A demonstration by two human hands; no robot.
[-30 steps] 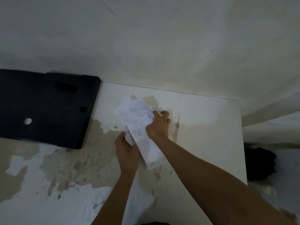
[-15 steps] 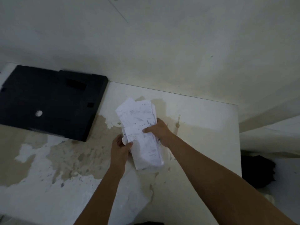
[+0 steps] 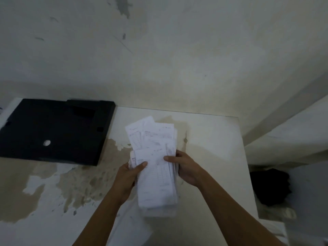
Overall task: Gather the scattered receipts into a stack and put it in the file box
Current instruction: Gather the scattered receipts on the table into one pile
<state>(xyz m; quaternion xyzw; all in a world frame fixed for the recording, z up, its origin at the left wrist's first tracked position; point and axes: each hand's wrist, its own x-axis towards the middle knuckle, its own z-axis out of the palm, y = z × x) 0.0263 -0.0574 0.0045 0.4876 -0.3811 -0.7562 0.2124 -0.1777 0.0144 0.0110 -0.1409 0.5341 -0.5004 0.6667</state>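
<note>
A loose stack of white receipts [image 3: 156, 167] is held above the table in front of me, its sheets fanned and uneven at the far end. My left hand [image 3: 128, 178] grips the stack's left edge with the thumb on top. On the right edge sits my right hand [image 3: 184, 167], thumb across the top sheet. The black file box [image 3: 53, 130] lies flat and closed at the table's back left, against the wall, well left of the stack.
The white table [image 3: 209, 139] has a worn, stained top with peeling patches on its left half. Its right edge drops off near a dark bundle [image 3: 271, 187] on the floor. A pale wall rises right behind the table.
Both hands have drawn the receipts off the table and nearer to me. The right hand shifted from the top of the pile to its right edge, and the sheets lie more squarely together.
</note>
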